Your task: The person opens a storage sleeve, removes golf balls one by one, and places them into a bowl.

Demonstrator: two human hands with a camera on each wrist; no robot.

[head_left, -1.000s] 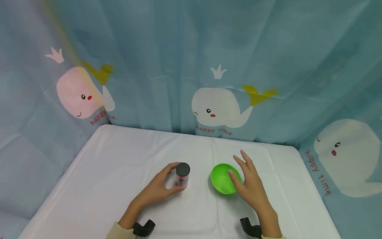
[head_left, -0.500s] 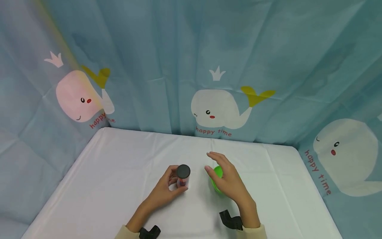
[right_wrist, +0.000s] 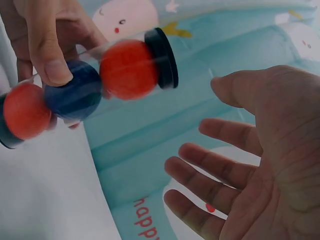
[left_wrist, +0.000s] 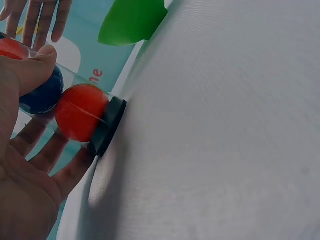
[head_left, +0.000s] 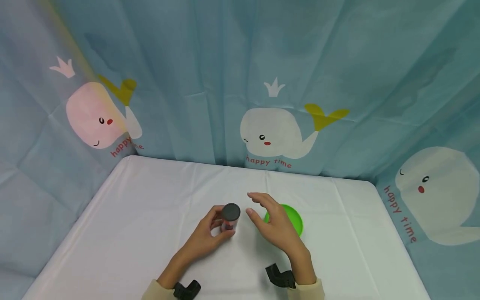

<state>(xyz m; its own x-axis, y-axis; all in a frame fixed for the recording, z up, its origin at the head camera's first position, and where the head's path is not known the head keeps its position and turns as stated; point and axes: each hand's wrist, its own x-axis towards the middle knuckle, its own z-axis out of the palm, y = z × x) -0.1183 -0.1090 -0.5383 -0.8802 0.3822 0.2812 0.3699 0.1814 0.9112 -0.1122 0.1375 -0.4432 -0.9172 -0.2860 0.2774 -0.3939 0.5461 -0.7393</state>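
My left hand [head_left: 204, 238] grips a clear tube [head_left: 231, 213] with a dark cap at each end. The right wrist view shows the contents: a blue ball [right_wrist: 74, 91] between an upper red ball [right_wrist: 129, 70] and a lower red ball [right_wrist: 26, 111]. The tube stands upright, its bottom cap [left_wrist: 108, 127] right at the white cloth in the left wrist view. To the right, my right hand [head_left: 278, 227] is held with fingers spread and thumb apart, a short gap from the tube. It partly covers a green bowl [head_left: 295, 218] in the head view.
A white cloth [head_left: 150, 200] covers the table. Behind and at both sides hangs a blue curtain [head_left: 180, 83] printed with whales. Each wrist carries a black mount, such as the right wrist mount [head_left: 280, 277].
My right hand has moved left from over the green bowl's right side to near the tube. The left hand keeps its hold on the tube, nearly still.
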